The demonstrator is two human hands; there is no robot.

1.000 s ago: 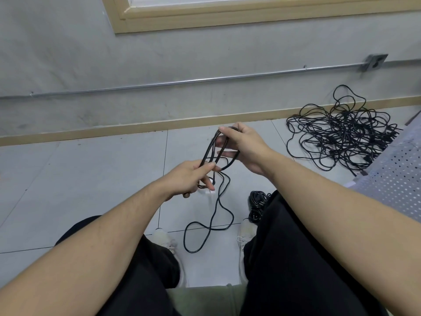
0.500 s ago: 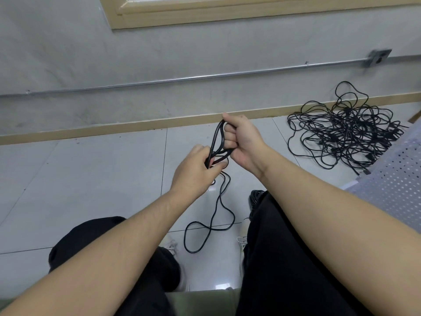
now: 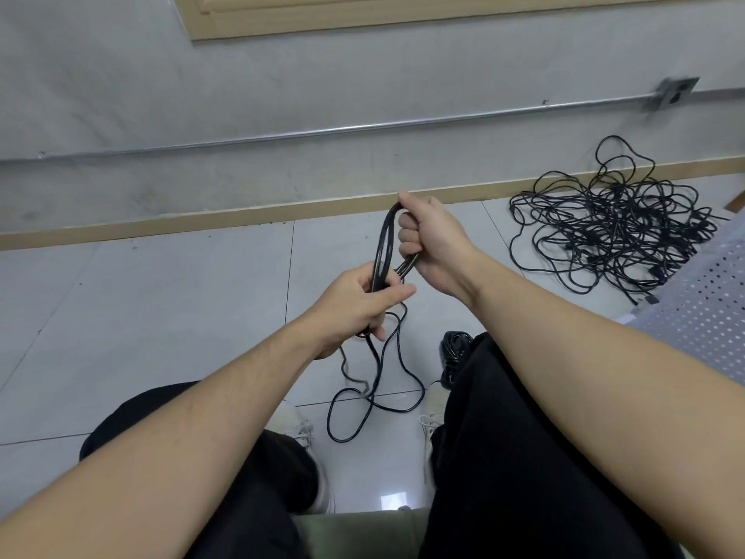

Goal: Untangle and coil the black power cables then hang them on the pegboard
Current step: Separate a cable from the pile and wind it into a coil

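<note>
Our right hand (image 3: 429, 240) grips the top of a narrow coil (image 3: 385, 246) of smooth black cable at frame centre; our left hand (image 3: 356, 306) clasps its bottom. A tangled pile (image 3: 617, 223) sprawls upper right on glossy tiles.

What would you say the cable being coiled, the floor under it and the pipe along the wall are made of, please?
The cable, held by both the left hand and the right hand, looks like matte black rubber or plastic sheathing: it bends freely.
The floor looks like glossy pale tile, with grout lines and a reflection.
The pipe seems bare metal, grey and shiny.
</note>
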